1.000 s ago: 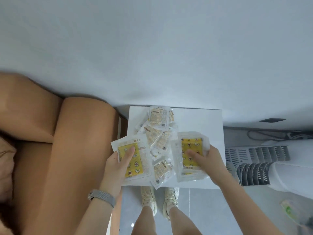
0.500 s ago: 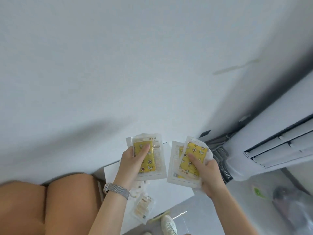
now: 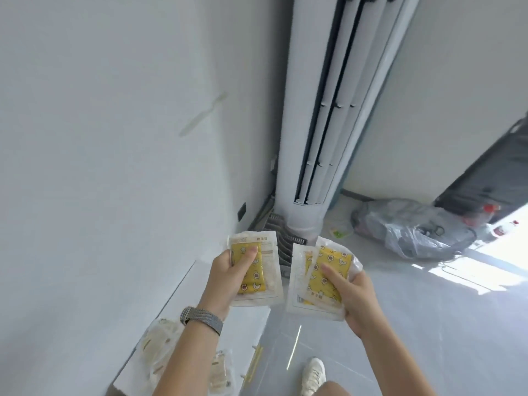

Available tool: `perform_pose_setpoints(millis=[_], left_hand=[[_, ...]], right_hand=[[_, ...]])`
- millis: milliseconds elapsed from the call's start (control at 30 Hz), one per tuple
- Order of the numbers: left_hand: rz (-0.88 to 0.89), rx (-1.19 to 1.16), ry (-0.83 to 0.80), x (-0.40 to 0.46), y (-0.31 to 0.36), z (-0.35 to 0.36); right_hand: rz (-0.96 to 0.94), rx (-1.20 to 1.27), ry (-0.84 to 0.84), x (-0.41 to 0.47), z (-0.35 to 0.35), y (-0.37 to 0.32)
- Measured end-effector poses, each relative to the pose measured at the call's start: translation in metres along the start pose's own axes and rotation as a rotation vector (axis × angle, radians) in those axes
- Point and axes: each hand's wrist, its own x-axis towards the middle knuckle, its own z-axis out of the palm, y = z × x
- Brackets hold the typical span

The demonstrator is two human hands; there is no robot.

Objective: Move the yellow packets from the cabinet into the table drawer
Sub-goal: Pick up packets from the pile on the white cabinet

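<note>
Both hands (image 3: 228, 272) clutching star-printed yellow packets (image 3: 325, 274)

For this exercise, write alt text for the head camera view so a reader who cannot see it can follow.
A person's left hand holds one yellow packet and the right hand holds two overlapping yellow packets, raised above a white cabinet top where pale packets lie. Behind stands a tall white air conditioner; a grey plastic bag lies on the floor.
</note>
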Motion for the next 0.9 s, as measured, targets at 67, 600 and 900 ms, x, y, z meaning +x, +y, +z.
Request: perform_pose_setpoints(millis=[67, 600, 900], left_hand=[[0.004, 0.046, -0.100, 0.001, 0.002, 0.035], [-0.069, 0.330, -0.848, -0.130, -0.040, 0.372], [-0.082, 0.443, -1.216, -0.275, -0.119, 0.532]], right_hand=[[-0.025, 0.063, 0.091, -0.013, -0.035, -0.004], [-0.262, 0.401, 0.791, -0.184, -0.343, 0.012], [-0.322, 0.593, 1.104, -0.319, -0.483, 0.056]])
